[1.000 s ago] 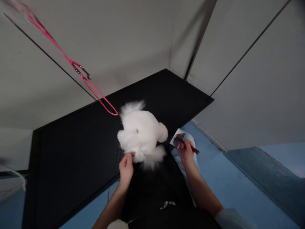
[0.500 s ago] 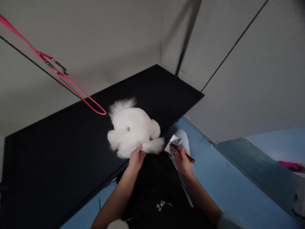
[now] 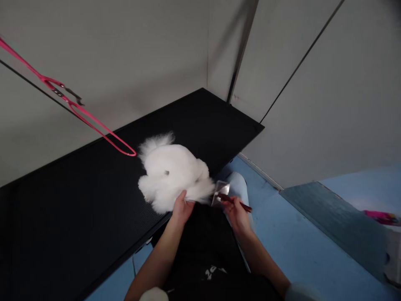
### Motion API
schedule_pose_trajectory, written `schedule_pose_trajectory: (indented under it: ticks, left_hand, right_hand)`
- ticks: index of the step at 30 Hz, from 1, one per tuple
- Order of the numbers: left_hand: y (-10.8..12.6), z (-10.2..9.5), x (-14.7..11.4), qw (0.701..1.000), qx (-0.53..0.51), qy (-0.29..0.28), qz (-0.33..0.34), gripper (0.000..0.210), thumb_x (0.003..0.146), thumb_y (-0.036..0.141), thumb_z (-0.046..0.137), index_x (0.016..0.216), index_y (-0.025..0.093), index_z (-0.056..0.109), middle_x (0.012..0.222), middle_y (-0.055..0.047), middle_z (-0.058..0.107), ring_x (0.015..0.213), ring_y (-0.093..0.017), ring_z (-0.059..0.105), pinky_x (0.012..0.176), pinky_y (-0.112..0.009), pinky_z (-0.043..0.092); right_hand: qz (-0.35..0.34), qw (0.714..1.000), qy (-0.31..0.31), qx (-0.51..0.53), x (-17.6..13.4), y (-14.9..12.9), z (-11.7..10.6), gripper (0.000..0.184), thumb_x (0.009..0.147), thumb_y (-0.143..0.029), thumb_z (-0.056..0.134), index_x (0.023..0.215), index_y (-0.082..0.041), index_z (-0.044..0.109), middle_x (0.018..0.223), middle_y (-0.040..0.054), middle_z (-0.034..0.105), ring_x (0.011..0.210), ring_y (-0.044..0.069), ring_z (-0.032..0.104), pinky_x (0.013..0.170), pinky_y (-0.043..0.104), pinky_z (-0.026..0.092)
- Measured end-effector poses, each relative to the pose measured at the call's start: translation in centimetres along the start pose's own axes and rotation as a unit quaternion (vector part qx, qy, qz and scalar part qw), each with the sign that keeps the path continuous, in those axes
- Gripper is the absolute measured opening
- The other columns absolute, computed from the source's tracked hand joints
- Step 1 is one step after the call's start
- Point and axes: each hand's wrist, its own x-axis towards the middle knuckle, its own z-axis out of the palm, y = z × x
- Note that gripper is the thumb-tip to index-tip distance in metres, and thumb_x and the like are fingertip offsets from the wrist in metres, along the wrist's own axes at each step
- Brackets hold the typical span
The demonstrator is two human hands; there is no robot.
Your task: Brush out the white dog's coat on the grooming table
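Left hand (image 3: 182, 207) holds fur (image 3: 200, 190); black table (image 3: 78, 213) borders wall (image 3: 140, 54).

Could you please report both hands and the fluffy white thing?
Left hand: gripping tuft of fluffy white thing. Right hand: holding brush near tuft's tip. Pink loop: clear of both hands.

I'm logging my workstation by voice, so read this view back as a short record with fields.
Left hand: holding long fur on the white fluffy body
Right hand: gripping the brush by its dark red handle
Brush head: beside the long fur; contact unclear
Surface: black table, under most of the white fluffy body
Nearby: pink looped cord
Floor: blue
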Motion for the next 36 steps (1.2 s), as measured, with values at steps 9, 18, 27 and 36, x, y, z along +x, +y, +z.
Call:
schedule_pose_trajectory:
  ticks: [9,18,27,36]
  left_hand:
    - [0.5,-2.2,0.7,0.983,0.121,-0.1,-0.093,0.027,0.081,0.034,0.062,0.095,0.012,0.069,0.098,-0.013,0.075,0.116,-0.031,0.062,0.102,-0.044,0.048]
    - [-0.6,-2.4,-0.4,0.988,0.12,-0.097,-0.026,0.032,0.078,0.035,0.069,0.106,0.02,0.067,0.108,-0.008,0.073,0.12,-0.029,0.06,0.105,-0.043,0.046]
    - [10.8,-1.6,-7.0,0.688,0.652,-0.203,0.245,0.013,0.08,0.031,0.066,0.074,0.022,0.074,0.07,-0.007,0.069,0.067,-0.023,0.061,0.071,-0.035,0.049]
    - [12.8,1.2,4.4,0.774,0.574,-0.201,0.174,0.015,0.059,0.024,0.073,0.056,0.019,0.06,0.054,-0.001,0.057,0.061,-0.02,0.055,0.067,-0.034,0.049]
  right_hand:
    - [0.116,0.98,-0.16,-0.02,-1.6,3.1,5.9,0.041,0.065,-0.057,0.077,0.074,-0.021,0.061,0.058,0.0015,0.066,0.056,0.02,0.064,0.055,0.034,0.052]
    - [-0.03,0.999,-0.024,-0.032,2.0,0.4,1.4,0.033,0.067,-0.054,0.075,0.073,-0.024,0.062,0.053,-0.0049,0.058,0.05,0.015,0.058,0.061,0.032,0.052]
    - [0.016,0.976,-0.185,-0.115,5.0,1.2,9.8,0.036,0.063,-0.047,0.079,0.066,-0.02,0.055,0.043,-0.0082,0.045,0.041,0.011,0.046,0.046,0.026,0.039]
    - [0.026,0.96,-0.237,-0.148,3.5,3.5,11.1,0.039,0.061,-0.053,0.078,0.066,-0.022,0.055,0.041,-0.0081,0.049,0.039,0.011,0.046,0.042,0.024,0.04]
